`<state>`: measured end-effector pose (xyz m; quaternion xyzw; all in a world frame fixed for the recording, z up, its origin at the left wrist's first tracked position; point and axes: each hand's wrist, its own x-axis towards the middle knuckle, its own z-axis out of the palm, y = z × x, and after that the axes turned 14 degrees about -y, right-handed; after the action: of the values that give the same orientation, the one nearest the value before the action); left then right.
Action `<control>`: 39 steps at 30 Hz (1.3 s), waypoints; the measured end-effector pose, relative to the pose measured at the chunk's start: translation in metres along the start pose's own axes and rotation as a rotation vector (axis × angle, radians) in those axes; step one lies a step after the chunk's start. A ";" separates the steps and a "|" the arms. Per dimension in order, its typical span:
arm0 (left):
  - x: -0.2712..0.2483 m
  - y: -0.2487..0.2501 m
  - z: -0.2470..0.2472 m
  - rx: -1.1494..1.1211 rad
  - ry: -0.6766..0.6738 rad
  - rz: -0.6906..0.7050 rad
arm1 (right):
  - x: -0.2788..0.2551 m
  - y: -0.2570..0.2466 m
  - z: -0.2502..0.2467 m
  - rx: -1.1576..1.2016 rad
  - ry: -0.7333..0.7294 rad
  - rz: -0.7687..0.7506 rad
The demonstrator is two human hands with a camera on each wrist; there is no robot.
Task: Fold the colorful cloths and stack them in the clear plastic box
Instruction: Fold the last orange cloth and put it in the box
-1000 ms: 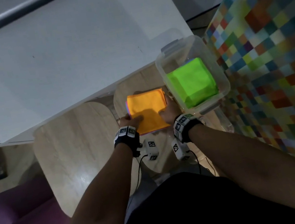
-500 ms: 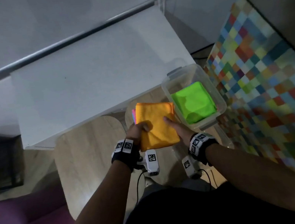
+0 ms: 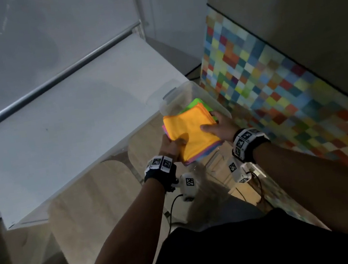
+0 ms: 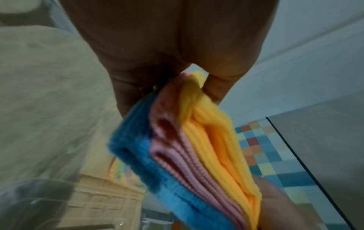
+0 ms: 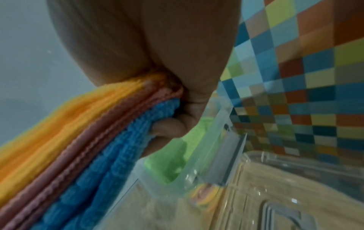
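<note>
A stack of folded cloths (image 3: 191, 132), orange on top, pink in the middle and blue underneath (image 4: 189, 155) (image 5: 82, 149), hangs in the air, partly over the clear plastic box (image 3: 176, 99). My left hand (image 3: 172, 147) pinches its near left edge, thumb on top. My right hand (image 3: 219, 125) grips its right edge, thumb on top and fingers curled underneath. A folded green cloth (image 3: 195, 102) (image 5: 175, 158) lies inside the box, mostly hidden by the stack.
The box stands on a small round wooden table (image 3: 145, 143), with a second wooden table (image 3: 94, 209) to its left. A white desk (image 3: 64, 131) lies behind them. A checkered colourful rug (image 3: 278, 100) covers the floor on the right.
Both hands have lifted the cloth stack off the small table and carried it up and to the right, over the box. The head camera has tilted up.
</note>
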<state>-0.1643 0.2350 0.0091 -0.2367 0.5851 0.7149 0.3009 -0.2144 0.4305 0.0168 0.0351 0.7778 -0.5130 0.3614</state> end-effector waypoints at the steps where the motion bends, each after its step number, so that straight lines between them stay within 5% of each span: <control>1: -0.006 0.010 0.009 0.021 0.003 0.010 | 0.003 -0.003 -0.008 -0.005 0.013 -0.012; 10: 0.032 0.033 0.031 0.078 0.079 0.030 | 0.037 -0.020 -0.052 -0.237 0.089 -0.012; 16: 0.034 0.025 0.048 0.863 0.380 0.001 | 0.043 -0.010 -0.054 -0.587 0.157 -0.110; 20: 0.034 0.029 0.050 1.131 0.286 -0.054 | 0.045 -0.003 -0.048 -0.691 0.012 -0.241; 24: 0.041 0.033 0.061 1.011 0.272 -0.118 | 0.045 0.008 -0.039 -0.783 -0.145 -0.176; 28: 0.046 0.035 0.072 0.759 0.414 -0.094 | 0.049 0.015 -0.044 -0.642 0.023 -0.264; 32: 0.051 0.038 0.080 0.538 0.459 -0.162 | 0.051 0.022 -0.051 -0.597 0.074 -0.184; 39: 0.064 0.037 0.086 0.583 0.468 -0.146 | 0.055 0.034 -0.055 -0.754 -0.008 -0.304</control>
<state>-0.2345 0.3241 0.0087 -0.3391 0.7983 0.4217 0.2642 -0.2699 0.4743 -0.0308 -0.2173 0.9063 -0.2396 0.2722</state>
